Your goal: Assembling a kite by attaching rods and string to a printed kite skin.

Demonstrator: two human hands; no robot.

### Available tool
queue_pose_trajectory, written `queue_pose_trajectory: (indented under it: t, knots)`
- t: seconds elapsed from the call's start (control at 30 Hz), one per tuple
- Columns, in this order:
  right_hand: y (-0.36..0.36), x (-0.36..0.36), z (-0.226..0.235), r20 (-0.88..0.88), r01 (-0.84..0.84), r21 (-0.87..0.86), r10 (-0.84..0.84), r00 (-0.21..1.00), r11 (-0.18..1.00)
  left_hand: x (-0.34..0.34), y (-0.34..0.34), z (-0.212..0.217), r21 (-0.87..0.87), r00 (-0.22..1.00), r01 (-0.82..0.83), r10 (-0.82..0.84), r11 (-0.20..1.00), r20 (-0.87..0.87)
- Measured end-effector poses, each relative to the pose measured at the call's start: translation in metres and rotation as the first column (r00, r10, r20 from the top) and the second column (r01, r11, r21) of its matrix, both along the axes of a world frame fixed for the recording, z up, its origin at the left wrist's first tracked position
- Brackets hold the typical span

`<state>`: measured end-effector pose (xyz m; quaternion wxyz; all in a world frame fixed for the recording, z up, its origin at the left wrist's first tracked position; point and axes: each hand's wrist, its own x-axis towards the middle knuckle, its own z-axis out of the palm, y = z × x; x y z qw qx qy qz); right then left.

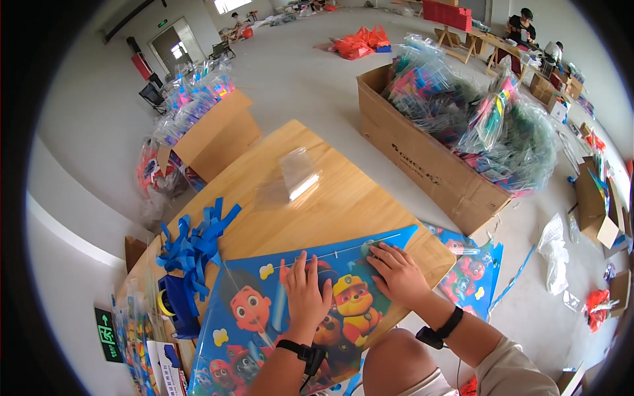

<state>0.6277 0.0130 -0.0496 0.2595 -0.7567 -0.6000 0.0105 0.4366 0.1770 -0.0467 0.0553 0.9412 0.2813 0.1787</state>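
A blue kite [228, 310] printed with cartoon figures lies spread across the near side of the wooden table, its upper edge slanting up to a point at the right. Flat on its middle rests my left hand [306, 290], fingers stretched out and slightly apart. My right hand [399, 274] also lies palm down near the kite's right corner, fingers extended over the upper edge. Neither hand grips anything that I can see. What lies under the palms is hidden. Past the hands, a stack of clear plastic bags [298, 173] sits on the table [343, 191].
Blue ribbon strips [191, 247] and a blue tape dispenser [177, 307] crowd the left edge. Large cartons [429, 165] of bagged goods stand beyond the table. Another printed kite [465, 270] hangs below the right edge. People work at a far table [495, 45].
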Motion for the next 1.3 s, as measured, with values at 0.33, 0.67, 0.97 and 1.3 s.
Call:
queue_pose_trajectory:
  t: [0.33, 0.67, 0.97, 1.3]
  knots:
    - [0.019, -0.007, 0.001, 0.041, 0.011, -0.049, -0.009, 0.999, 0.999, -0.001, 0.003, -0.006, -0.025, 0.999, 0.052, -0.053, 0.998, -0.011]
    - [0.023, -0.01, 0.003, 0.115, -0.036, -0.092, 0.047, 0.992, 0.995, -0.001, 0.002, -0.005, -0.039, 1.0, 0.001, -0.001, 0.999, -0.003]
    - [0.022, -0.008, 0.002, 0.062, -0.004, -0.099, 0.01, 0.998, 0.995, 0.004, 0.001, -0.008, -0.062, 0.995, 0.02, -0.014, 0.998, 0.101]
    - [0.022, -0.009, 0.001, 0.03, 0.005, -0.058, -0.003, 1.0, 0.998, 0.055, 0.019, -0.024, -0.206, 0.947, 0.009, 0.057, 0.979, 0.316]
